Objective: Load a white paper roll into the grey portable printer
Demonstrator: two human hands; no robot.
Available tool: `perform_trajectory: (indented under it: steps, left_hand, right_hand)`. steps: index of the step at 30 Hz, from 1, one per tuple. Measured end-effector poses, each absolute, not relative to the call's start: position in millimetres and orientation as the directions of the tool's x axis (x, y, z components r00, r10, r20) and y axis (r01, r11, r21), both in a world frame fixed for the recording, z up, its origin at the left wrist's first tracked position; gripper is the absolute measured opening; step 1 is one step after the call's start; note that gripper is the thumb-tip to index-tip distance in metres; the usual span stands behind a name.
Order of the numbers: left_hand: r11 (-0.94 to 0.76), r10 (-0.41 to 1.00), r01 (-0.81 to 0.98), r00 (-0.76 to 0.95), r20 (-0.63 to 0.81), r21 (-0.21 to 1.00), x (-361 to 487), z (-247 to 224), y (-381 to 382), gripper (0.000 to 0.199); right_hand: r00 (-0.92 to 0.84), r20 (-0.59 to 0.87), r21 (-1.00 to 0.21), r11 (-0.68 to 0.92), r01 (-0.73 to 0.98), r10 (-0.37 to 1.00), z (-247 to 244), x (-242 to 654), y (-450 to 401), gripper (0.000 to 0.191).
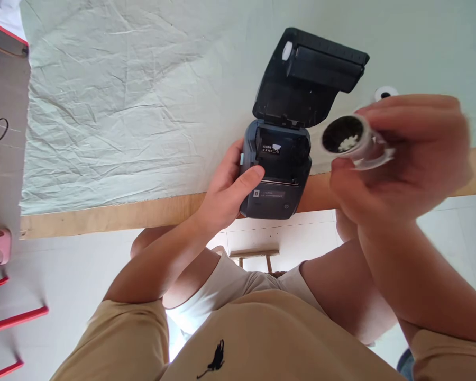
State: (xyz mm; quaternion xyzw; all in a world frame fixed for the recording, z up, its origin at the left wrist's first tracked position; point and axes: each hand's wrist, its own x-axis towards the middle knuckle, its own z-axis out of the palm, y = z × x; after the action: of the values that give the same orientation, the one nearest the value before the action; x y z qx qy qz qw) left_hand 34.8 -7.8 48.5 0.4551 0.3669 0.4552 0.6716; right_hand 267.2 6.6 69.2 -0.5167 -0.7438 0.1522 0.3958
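The left hand is gripping one portable printer by its side, its thumb pressing on the casing, while the right hand is pinching one hollow roll just beside it, white teeth showing inside the dark bore. The printer is sitting between the two hands, over the wooden table edge, its single lid standing open. Farther out, one white roll is lying on one pale green cloth, and three red bars and one pink slipper are showing at far left.
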Motion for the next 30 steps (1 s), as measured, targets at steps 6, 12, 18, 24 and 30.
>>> perform_trajectory:
  steps: [6,12,18,24,30]
  left_hand:
    - [0.157,0.94,-0.265,0.335,-0.061,0.951,32,44,-8,0.07]
    - [0.136,0.936,-0.27,0.35,-0.034,0.953,30,41,-9,0.066]
    - [0.115,0.939,-0.328,0.345,0.005,0.938,27,36,-9,0.057]
    - [0.13,0.92,-0.221,0.39,-0.035,0.967,23,35,-6,0.087]
    - [0.12,0.935,-0.17,0.35,-0.053,0.978,23,33,-4,0.116]
  right_hand:
    - [-0.228,0.449,-0.542,0.466,0.7,0.864,75,249,4,0.042]
    - [-0.214,0.532,-0.45,0.488,0.748,0.819,67,258,1,0.018]
    - [-0.217,0.758,-0.378,0.685,0.623,0.615,67,252,-4,0.013]
    - [-0.216,0.809,-0.424,0.797,0.431,0.547,61,252,-8,0.015]
    - [0.036,0.638,-0.693,0.554,0.461,0.769,56,261,-3,0.053]
